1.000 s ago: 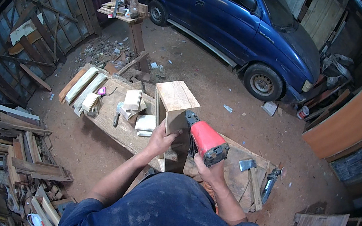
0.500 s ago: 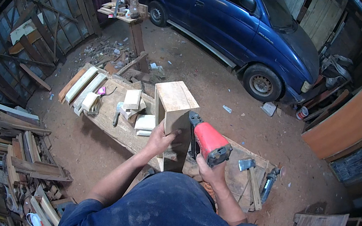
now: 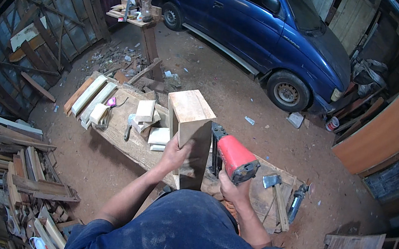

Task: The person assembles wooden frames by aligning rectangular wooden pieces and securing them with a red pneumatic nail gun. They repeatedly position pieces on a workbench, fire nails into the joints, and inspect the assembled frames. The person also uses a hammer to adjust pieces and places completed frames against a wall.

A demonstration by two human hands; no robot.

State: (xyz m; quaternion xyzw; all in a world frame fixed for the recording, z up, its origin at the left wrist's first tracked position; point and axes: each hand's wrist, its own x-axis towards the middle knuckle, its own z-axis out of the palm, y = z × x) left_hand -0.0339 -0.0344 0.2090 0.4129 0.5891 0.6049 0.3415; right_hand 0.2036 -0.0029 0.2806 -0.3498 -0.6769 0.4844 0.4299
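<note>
A tall wooden box (image 3: 195, 133) of pale boards stands upright on the low wooden bench (image 3: 115, 131), its left side open. My left hand (image 3: 173, 155) grips the box's near left edge, fingers wrapped around the board. In my right hand (image 3: 234, 186) is a red and black nail gun (image 3: 236, 157), held by its handle. The gun's black nose points at the box's upper right side; whether it touches is hard to tell. Beside the box lie several short pale wood blocks (image 3: 145, 110) and a dark-handled tool (image 3: 127, 132).
A hatchet (image 3: 271, 181) and an angle grinder (image 3: 297, 201) lie at the bench's right end. Longer boards (image 3: 89, 93) rest at its left end. A blue van (image 3: 246, 20) stands beyond, and scrap wood (image 3: 27, 171) is heaped at left.
The box's top has shifted slightly left. The nail gun has moved a little right and down, away from the box's top corner. Both hands keep their holds.
</note>
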